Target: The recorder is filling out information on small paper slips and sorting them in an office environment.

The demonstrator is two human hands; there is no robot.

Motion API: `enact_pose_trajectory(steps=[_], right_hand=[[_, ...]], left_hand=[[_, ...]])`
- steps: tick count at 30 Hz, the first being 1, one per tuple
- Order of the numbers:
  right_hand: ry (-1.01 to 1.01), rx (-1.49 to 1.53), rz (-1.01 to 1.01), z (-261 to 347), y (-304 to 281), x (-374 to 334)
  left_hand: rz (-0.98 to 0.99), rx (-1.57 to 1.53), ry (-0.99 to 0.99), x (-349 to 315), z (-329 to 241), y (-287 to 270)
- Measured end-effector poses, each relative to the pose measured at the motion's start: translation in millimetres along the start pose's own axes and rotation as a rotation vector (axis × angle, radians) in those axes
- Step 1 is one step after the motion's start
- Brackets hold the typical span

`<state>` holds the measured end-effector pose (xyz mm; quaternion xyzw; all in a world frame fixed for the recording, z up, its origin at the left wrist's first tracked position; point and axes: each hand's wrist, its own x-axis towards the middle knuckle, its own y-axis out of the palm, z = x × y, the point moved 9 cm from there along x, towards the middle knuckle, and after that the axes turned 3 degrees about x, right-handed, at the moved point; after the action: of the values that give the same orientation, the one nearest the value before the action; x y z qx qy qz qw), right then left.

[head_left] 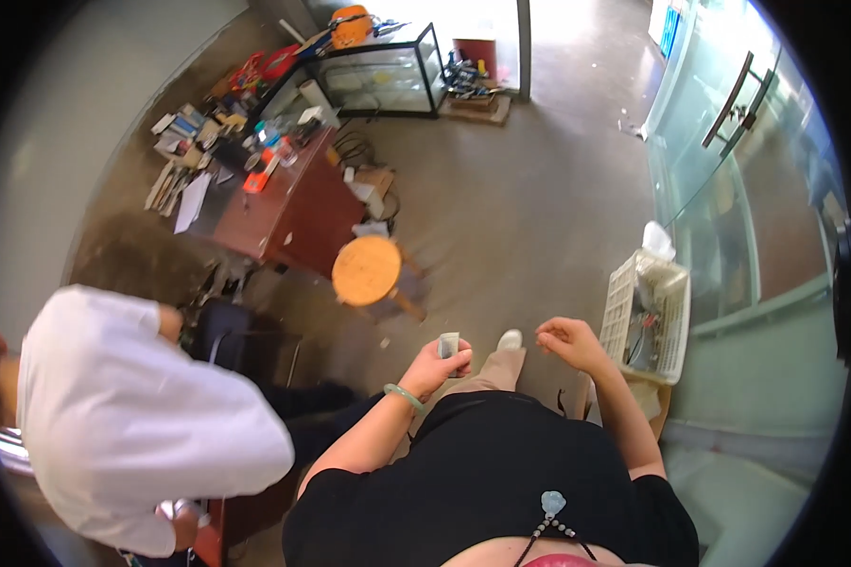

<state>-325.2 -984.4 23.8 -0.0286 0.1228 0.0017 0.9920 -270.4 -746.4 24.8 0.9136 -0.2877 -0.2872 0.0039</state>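
In front of my body, my left hand [435,367] is closed around a small, flat, pale grey-and-white object [448,346], its exact kind too small to make out. A green bangle [404,396] circles that wrist. My right hand [569,342] hangs in the air to the right, fingers loosely bent and apart, with nothing visible in it. It is nearest to a white plastic basket [676,326], but does not touch it. Between and beyond my hands, one light-coloured shoe [510,340] shows on the floor.
A person in a white shirt [142,416] leans close on my left. Ahead stand a round wooden stool [366,270] and a cluttered reddish-brown desk [284,213]. Behind it is a black-framed glass tank [378,80]. Glass doors [719,180] line the right side.
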Motion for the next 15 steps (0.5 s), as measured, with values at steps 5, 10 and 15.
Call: enact_pose_trajectory(steps=[5, 10, 15], right_hand=[[0.177, -0.186, -0.398, -127.0, -190.0, 24.2], [0.700, 0.126, -0.791, -298.5, -287.7, -86.3], [0.994, 0.278, -0.816, -397.2, -322.5, -144.3]], left_hand=[[0.083, 0.053, -0.012, 157.3, -94.6, 51.0], [0.354, 0.150, 0.021, 313.8, -184.3, 171.0], [0.465, 0.509, 0.245, 486.7, -230.3, 276.0]])
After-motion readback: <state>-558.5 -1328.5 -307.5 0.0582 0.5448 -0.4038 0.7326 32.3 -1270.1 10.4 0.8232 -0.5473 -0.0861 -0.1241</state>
